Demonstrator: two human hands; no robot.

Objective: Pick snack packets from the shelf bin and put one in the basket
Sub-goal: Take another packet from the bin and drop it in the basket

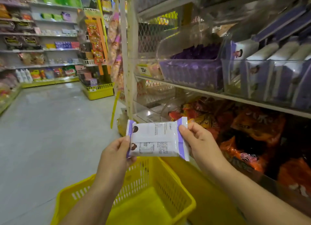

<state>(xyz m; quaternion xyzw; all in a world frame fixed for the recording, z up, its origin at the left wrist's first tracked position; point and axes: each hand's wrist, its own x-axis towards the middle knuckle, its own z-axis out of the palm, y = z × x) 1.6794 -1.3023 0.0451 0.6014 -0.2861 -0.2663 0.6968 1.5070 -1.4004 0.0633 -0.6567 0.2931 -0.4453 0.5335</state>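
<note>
Two snack packets (pixel 156 130), white with purple ends, are held flat at the centre of the frame, one above the other, printed backs facing the camera; one yellow basket (pixel 168 179) sits directly below them at the bottom centre, its perforated walls showing; two hands are in view, one at each side of the packets. On the right of the frame a shelf carries two clear bins; the purple bin (pixel 190 73) nearer the centre holds dark purple packets; the far-right bin (pixel 262 76) holds white-and-purple packets like those in hand; the shelf below is heaped with orange packets (pixel 252 123). The floor (pixel 42 123) is pale grey and glossy; an aisle runs toward the upper left, where stocked shelves (pixel 42 39) line the wall above a yellow base. The left grip (pixel 117 149) pinches the packets' left edge, thumb on the front, fingers curled behind; the right grip (pixel 196 140) pinches the right purple end the same way, thumb on the front.
</note>
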